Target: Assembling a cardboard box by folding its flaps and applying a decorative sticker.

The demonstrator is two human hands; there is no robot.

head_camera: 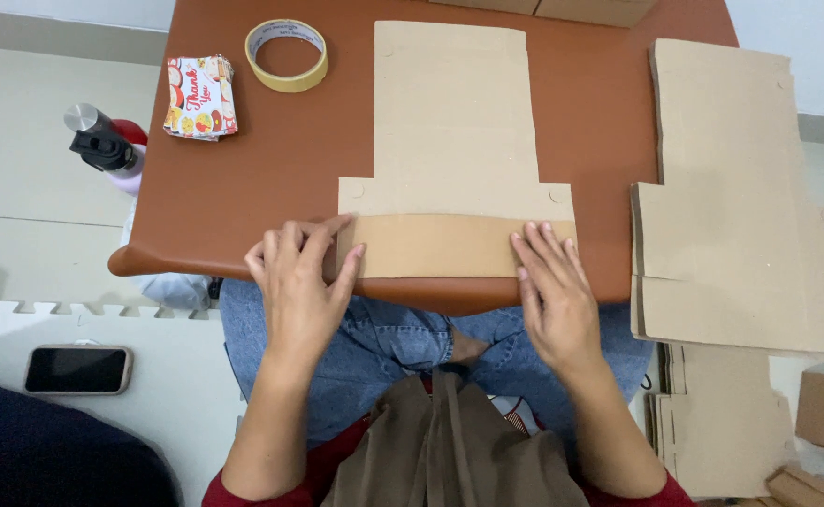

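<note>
A flat die-cut cardboard sheet (pixel 451 122) lies on the brown table (pixel 243 188). Its near flap (pixel 435 246) is folded up toward me along the table's front edge. My left hand (pixel 301 286) rests flat with its fingers pressing the left end of that flap. On the flap's right end my right hand (pixel 553 291) lies flat, fingers spread and pressing. Neither hand grips anything.
A roll of yellowish tape (pixel 286 54) and a stack of colourful printed cards (pixel 201 97) sit at the table's far left. A pile of flat cardboard sheets (pixel 731 216) lies at the right. A spray bottle (pixel 102 145) and a phone (pixel 78 369) are on the floor at left.
</note>
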